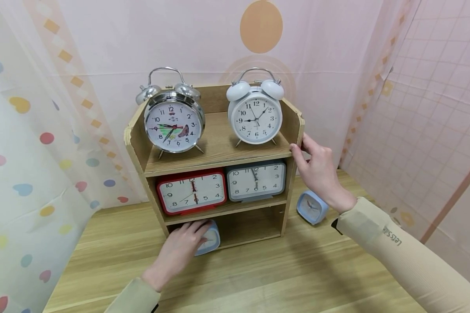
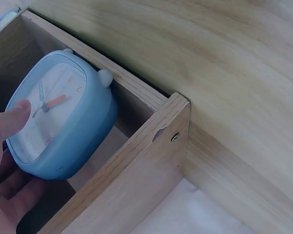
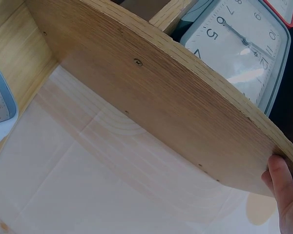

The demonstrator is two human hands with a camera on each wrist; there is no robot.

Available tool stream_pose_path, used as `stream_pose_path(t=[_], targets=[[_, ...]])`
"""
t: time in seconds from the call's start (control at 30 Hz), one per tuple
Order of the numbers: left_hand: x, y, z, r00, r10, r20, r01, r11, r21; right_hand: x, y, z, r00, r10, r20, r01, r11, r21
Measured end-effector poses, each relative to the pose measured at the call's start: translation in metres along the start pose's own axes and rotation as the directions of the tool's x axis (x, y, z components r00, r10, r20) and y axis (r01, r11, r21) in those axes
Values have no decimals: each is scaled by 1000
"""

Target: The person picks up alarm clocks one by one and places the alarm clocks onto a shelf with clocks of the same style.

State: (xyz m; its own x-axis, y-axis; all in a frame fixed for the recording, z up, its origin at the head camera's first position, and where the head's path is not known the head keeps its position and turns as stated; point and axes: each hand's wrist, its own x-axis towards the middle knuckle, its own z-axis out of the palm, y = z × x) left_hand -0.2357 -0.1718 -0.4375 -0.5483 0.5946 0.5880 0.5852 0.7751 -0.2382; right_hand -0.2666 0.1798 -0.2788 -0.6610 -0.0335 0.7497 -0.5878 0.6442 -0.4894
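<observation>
My left hand (image 1: 182,245) grips a small light-blue alarm clock (image 2: 63,117) at the left end of the bottom shelf. Its thumb lies on the clock face and the fingers go behind the body; in the left wrist view the clock is tilted at the compartment's opening. With my right hand (image 1: 317,167) I hold the right side panel of the wooden shelf unit (image 1: 219,158), thumb at its front edge near the top board. A second light-blue clock (image 1: 312,208) stands on the table outside the unit, below the right hand.
On the top board stand a silver twin-bell clock (image 1: 174,126) and a white twin-bell clock (image 1: 256,117). The middle shelf holds a red rectangular clock (image 1: 192,191) and a grey one (image 1: 256,180). Patterned curtains surround the wooden table (image 1: 250,278).
</observation>
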Motion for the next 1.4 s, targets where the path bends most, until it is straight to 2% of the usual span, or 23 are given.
stream_pose_path(t=[0.53,0.97,1.17,1.4], targets=[[4,-3,1,997,-37,61,37,999,7,0,0,1,1000,0,-7,0,1000,6],[2,-7,3,997,-39,70,40,999,-8,-1,1,0,1000,-8,-18,7,1000,-6],[2,-7,3,998,-34,61,34,999,0,-1,1,0,1000,-10,-19,10,1000,-4],[-2,-6,4,1000,-14,8,14,1000,-9,-1,1,0,1000,-12,-21,12,1000,4]])
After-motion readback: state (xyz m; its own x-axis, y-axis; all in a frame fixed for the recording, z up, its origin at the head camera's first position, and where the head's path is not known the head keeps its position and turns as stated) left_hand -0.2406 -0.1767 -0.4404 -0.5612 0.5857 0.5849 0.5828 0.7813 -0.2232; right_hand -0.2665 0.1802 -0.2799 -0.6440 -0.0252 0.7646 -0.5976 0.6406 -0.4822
